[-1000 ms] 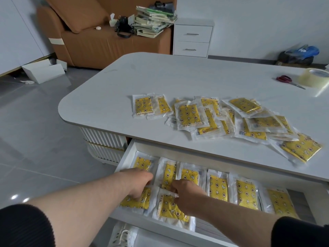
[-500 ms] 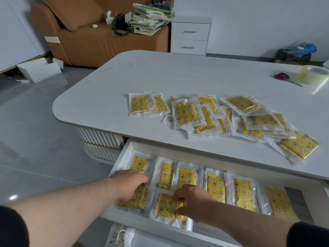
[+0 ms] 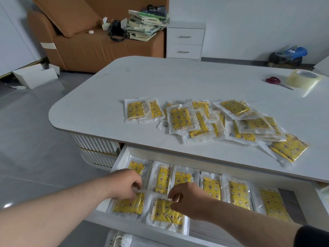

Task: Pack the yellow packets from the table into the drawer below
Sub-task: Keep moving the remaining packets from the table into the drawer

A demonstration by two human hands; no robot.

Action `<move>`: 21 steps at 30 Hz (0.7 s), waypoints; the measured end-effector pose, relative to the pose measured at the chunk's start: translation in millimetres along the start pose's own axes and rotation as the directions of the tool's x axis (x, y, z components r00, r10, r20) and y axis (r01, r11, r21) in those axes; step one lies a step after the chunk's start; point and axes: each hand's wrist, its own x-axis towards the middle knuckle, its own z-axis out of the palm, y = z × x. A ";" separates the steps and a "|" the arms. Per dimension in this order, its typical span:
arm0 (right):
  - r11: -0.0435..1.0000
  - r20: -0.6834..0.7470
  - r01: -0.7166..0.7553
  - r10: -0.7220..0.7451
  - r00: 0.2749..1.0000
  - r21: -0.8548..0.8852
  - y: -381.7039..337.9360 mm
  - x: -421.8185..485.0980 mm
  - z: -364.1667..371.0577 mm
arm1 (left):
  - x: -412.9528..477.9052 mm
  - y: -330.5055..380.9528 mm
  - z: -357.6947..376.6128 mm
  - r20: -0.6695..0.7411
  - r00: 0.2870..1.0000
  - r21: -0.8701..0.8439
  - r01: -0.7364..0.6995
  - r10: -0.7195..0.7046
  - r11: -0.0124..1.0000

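Several yellow packets in clear wrappers lie in a loose pile [image 3: 213, 120] on the white table [image 3: 160, 81]. Below the table's front edge the white drawer [image 3: 119, 158] stands pulled out. Along its back runs a row of several packets [image 3: 237, 192], with two more in front. Over the upper edge of the front-left packet [image 3: 129, 205] hovers my left hand [image 3: 125, 185], fingers loosely curled, fingertips just touching it. My right hand [image 3: 186, 199] is over the top right of the second front packet [image 3: 164, 212], thumb and forefinger apart, gripping nothing.
Red-handled scissors [image 3: 275, 81] and a roll of clear tape [image 3: 302, 78] lie at the table's far right. A brown sofa [image 3: 92, 45] with a stack of books and a white two-drawer cabinet [image 3: 185, 42] stand behind. A power strip [image 3: 118, 239] lies on the floor under the drawer.
Both hands have lifted slightly off the two front packets and drawn back a little. Their fingers have loosened, and the packets stay flat in the drawer.
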 end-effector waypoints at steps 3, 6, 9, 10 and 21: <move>0.999 -0.042 0.022 -0.021 0.999 0.029 -12.6 -12.2 -18.6 | -11.8 12.4 -22.1 -0.008 1.000 -0.100 -0.013 0.013 0.995; 0.999 -0.067 0.013 -0.010 0.998 0.052 -25.6 -30.8 -48.6 | -23.4 34.7 -47.1 -0.062 0.997 -0.143 -0.047 0.038 0.989; 0.997 -0.166 -0.005 0.018 0.986 0.081 -37.0 -54.2 -89.0 | -33.8 62.0 -74.0 -0.187 0.978 -0.203 -0.128 0.090 0.971; 0.996 -0.219 -0.006 0.024 0.975 0.085 -39.1 -62.4 -102.7 | -36.4 69.7 -82.5 -0.239 0.966 -0.230 -0.159 0.103 0.960; 0.993 -0.610 -0.071 0.111 0.784 0.090 4.0 -102.6 -200.7 | 23.5 100.5 -122.0 -0.557 0.802 -0.424 -0.048 -0.218 0.904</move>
